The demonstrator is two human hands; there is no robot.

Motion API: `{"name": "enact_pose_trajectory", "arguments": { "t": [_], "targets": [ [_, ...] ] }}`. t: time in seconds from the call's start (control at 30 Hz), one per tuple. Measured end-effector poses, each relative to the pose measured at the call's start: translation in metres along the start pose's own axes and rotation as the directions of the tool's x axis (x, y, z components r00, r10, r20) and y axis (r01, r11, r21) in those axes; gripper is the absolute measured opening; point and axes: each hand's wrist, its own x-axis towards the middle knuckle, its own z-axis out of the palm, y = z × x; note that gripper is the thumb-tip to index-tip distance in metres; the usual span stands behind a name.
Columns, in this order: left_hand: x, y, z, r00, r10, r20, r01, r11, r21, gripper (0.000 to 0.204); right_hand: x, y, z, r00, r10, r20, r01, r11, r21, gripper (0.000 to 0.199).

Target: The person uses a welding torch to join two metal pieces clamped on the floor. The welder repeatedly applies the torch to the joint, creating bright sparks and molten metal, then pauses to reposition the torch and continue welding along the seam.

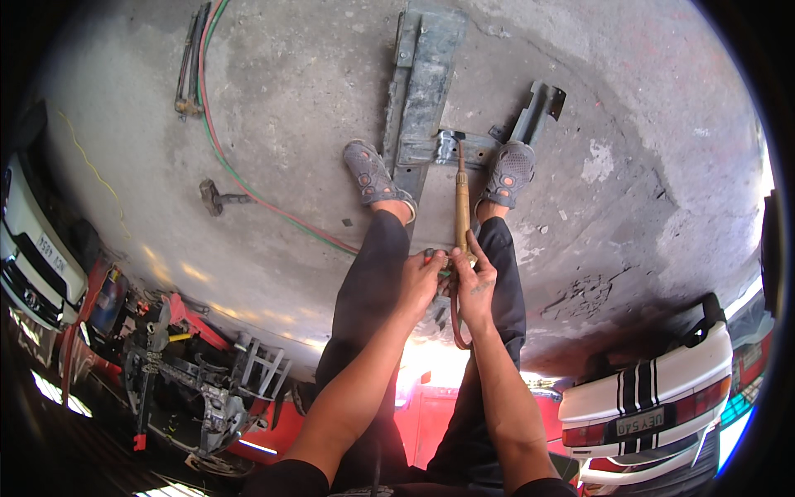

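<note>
My right hand [475, 286] is closed around the lower end of a brass gas torch [462, 207], near its fittings. The torch's narrow tip points away from me, over a short metal crosspiece [476, 151] on the concrete floor. Close beside it, my left hand [419, 282] pinches a small red-and-dark piece [428, 256] by the torch's base; whether it is a valve knob or a separate item I cannot tell. The crosspiece meets a long grey metal beam [431, 74]. An angled metal bracket [537, 114] lies at its right. My clogs stand on either side of the torch tip.
Red and green hoses [217, 145] curve across the floor at left. A hammer [217, 197] and a long dark tool [190, 66] lie there too. Car parts [207, 381] are piled at lower left. A white striped car [646, 398] stands at lower right, another car [37, 248] far left.
</note>
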Motion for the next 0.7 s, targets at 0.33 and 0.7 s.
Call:
{"name": "enact_pose_trajectory", "arguments": {
  "t": [0.33,0.7],
  "targets": [
    [0.001,0.008,-0.004,0.994,0.090,-0.060,-0.095,0.992,-0.080,0.024,0.001,-0.011,-0.008,0.998,0.061,0.026,-0.061,0.998,-0.022,0.059],
    [0.024,0.090,-0.038,0.937,0.323,0.130,-0.238,0.867,-0.438,0.027,-0.090,-0.055,-0.070,0.931,0.183,0.317,-0.305,0.866,0.396,0.083]
  ]
}}
